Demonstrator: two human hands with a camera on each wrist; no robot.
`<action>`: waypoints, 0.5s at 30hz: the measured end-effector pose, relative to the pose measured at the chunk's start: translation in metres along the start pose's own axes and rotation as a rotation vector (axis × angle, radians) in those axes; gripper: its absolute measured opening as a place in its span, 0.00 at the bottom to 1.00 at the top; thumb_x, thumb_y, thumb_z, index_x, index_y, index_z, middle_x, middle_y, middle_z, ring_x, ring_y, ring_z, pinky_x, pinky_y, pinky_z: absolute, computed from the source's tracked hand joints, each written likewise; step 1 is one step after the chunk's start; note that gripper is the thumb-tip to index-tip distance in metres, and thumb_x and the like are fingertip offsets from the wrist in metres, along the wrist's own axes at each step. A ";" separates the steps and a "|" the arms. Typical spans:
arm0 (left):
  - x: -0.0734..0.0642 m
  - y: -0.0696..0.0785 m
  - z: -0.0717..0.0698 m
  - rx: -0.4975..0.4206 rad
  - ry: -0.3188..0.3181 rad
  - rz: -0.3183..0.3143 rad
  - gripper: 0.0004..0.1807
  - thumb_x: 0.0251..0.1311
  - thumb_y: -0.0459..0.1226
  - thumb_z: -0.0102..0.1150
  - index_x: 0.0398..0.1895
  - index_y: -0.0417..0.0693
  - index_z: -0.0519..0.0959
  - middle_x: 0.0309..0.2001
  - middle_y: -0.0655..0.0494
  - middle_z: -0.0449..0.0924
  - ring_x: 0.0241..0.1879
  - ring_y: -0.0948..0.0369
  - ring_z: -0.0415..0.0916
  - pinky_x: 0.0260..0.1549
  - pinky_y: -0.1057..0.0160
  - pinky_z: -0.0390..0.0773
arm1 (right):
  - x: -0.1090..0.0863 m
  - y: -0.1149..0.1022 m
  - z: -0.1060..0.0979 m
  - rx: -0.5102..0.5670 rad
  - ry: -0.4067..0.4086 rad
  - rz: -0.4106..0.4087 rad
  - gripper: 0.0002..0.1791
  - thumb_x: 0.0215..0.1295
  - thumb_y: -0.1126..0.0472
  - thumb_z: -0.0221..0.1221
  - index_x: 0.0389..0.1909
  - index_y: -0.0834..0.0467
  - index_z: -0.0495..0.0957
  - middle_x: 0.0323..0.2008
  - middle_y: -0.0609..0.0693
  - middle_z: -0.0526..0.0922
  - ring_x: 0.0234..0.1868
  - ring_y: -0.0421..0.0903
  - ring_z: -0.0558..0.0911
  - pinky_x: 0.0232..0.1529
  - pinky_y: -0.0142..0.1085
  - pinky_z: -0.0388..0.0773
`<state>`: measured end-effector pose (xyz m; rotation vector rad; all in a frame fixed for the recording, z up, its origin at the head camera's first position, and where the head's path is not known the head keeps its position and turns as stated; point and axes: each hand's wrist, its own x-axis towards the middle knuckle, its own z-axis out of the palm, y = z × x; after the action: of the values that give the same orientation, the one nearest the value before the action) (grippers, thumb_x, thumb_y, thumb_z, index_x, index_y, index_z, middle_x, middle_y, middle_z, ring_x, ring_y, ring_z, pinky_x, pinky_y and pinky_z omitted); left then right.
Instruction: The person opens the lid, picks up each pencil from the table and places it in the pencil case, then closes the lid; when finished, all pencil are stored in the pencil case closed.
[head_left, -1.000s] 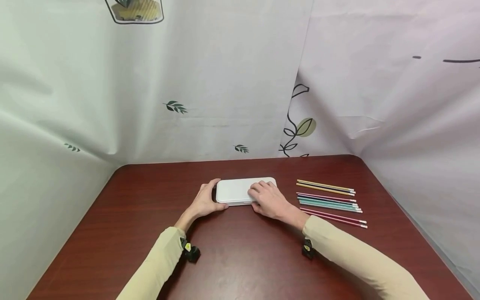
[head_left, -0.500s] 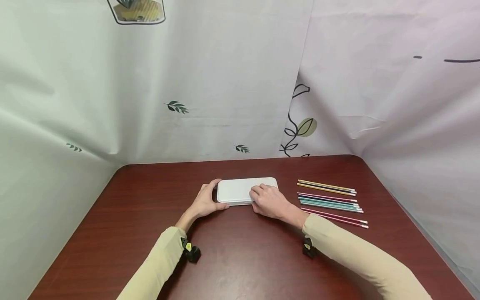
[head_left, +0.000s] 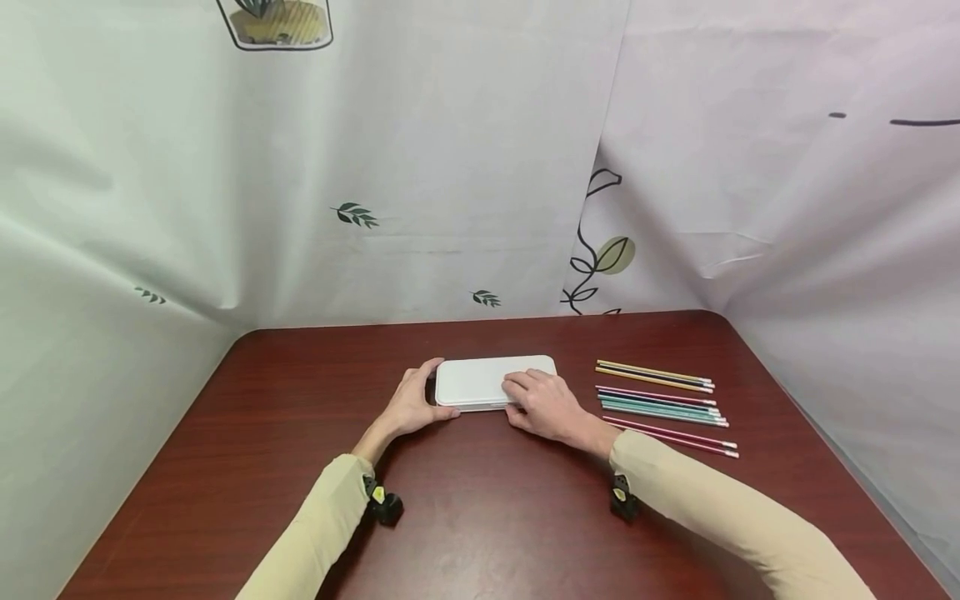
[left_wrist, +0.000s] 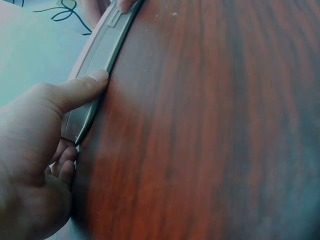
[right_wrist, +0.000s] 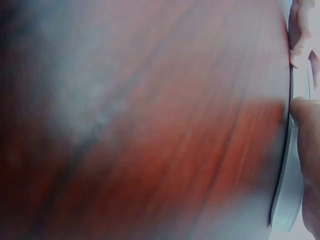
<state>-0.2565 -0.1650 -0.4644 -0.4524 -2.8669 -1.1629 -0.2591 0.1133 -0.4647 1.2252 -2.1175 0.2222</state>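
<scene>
A white pencil case [head_left: 474,381], flat with rounded corners, lies on the brown table with its lid down. My left hand [head_left: 411,402] grips its left end, fingers round the back corner and thumb along the front side. In the left wrist view that thumb [left_wrist: 87,90] presses the side of the case [left_wrist: 80,117], short of a small latch [left_wrist: 115,18]. My right hand [head_left: 546,404] holds the right front part, with bent fingers over the lid and the thumb at the front edge. The right wrist view shows this thumb [right_wrist: 306,112] against the front side.
Right of the case lie several eraser-tipped pencils in loose rows: yellow pencils [head_left: 654,378] with a dark one at the back, teal pencils [head_left: 663,410] with a pink one in the middle, red pencils [head_left: 678,438] in front, close to my right forearm. A white curtain [head_left: 450,167] hangs behind the table.
My right hand's fingers have slid slightly right and toward the front edge of the lid. My left hand keeps its grip, and the pencil case stays in place.
</scene>
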 end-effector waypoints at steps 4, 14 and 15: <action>0.000 -0.001 0.000 -0.004 0.002 0.006 0.53 0.44 0.42 0.81 0.74 0.43 0.62 0.62 0.40 0.69 0.63 0.46 0.63 0.59 0.45 0.65 | -0.003 -0.002 0.002 -0.007 0.020 0.040 0.16 0.53 0.59 0.66 0.41 0.63 0.82 0.43 0.55 0.84 0.40 0.52 0.83 0.36 0.43 0.81; 0.000 -0.003 0.000 0.001 0.006 0.026 0.52 0.44 0.42 0.81 0.73 0.42 0.63 0.61 0.41 0.70 0.62 0.46 0.64 0.58 0.45 0.66 | -0.003 -0.005 0.007 -0.103 0.046 0.009 0.16 0.49 0.59 0.66 0.36 0.67 0.80 0.39 0.59 0.83 0.35 0.54 0.82 0.32 0.43 0.81; 0.000 -0.003 0.000 0.001 0.006 0.025 0.52 0.44 0.42 0.81 0.73 0.42 0.63 0.61 0.41 0.70 0.62 0.46 0.64 0.59 0.45 0.65 | -0.002 -0.005 0.007 -0.113 0.046 -0.006 0.16 0.49 0.59 0.65 0.35 0.68 0.80 0.39 0.59 0.83 0.34 0.54 0.82 0.32 0.43 0.81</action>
<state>-0.2569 -0.1668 -0.4663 -0.4816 -2.8480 -1.1564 -0.2574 0.1089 -0.4727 1.1495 -2.0583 0.1252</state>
